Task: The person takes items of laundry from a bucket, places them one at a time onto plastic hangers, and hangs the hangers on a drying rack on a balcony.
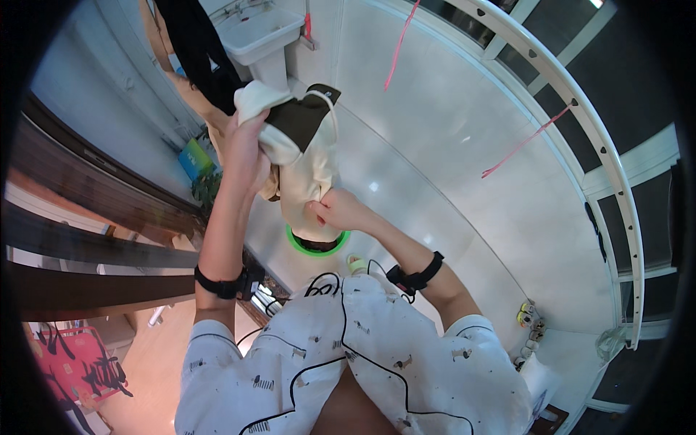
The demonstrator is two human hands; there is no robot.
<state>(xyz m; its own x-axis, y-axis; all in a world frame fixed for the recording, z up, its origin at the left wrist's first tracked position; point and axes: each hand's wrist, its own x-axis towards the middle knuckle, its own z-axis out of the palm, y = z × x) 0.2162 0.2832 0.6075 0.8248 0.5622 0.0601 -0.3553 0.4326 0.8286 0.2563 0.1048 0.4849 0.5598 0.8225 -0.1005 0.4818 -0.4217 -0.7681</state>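
Note:
A cream garment with a dark brown panel (305,163) hangs between my hands. My left hand (251,147), raised higher, is closed on its bunched upper part, beside a loop of cream cord. Lower down, my right hand (340,209) pinches the cloth at the garment's edge. The garment's lower end hangs over a green basin (346,239), where something dark shows inside. Black clothing (201,54) hangs just beyond my left hand, next to tan fabric (190,95).
A white pedestal washbasin (261,35) stands against the far wall. A curved white rail (614,147) with pink strings runs at the right by the windows. Leafy greenery (206,190) and a blue-green box (196,159) are at the left. Shoes (524,321) line the lower right wall.

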